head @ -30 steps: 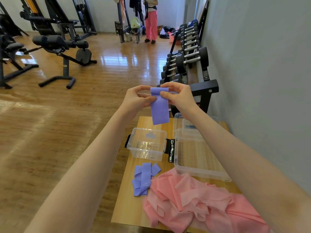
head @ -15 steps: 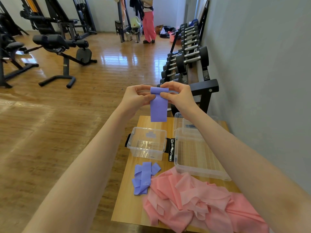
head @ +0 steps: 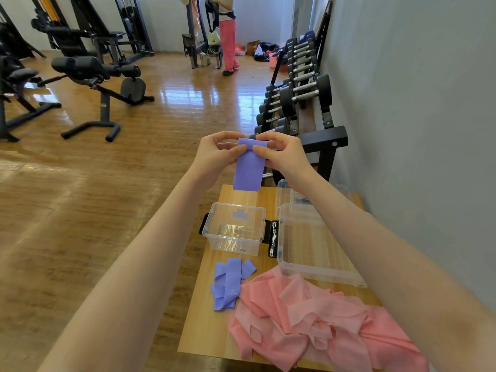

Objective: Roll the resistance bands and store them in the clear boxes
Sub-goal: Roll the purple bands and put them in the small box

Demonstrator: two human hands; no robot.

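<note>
A purple resistance band (head: pixel 248 169) hangs in the air above the table, its top end rolled over. My left hand (head: pixel 218 154) and my right hand (head: pixel 279 154) pinch that rolled top from either side. Below them stands a small clear box (head: pixel 234 230) with black latches. A larger clear box (head: pixel 314 253) sits to its right. More purple bands (head: pixel 229 283) lie flat on the wooden table (head: pixel 204 326). A heap of pink bands (head: pixel 319 323) covers the table's near right part.
A dumbbell rack (head: pixel 300 103) runs along the grey wall on the right, just beyond the table. Black gym benches (head: pixel 102 84) stand on the wooden floor at the left. A person in pink trousers (head: pixel 228 41) stands far back.
The hanging part of the purple band has grown shorter as the roll at its top took up more of it. Both hands stay in place.
</note>
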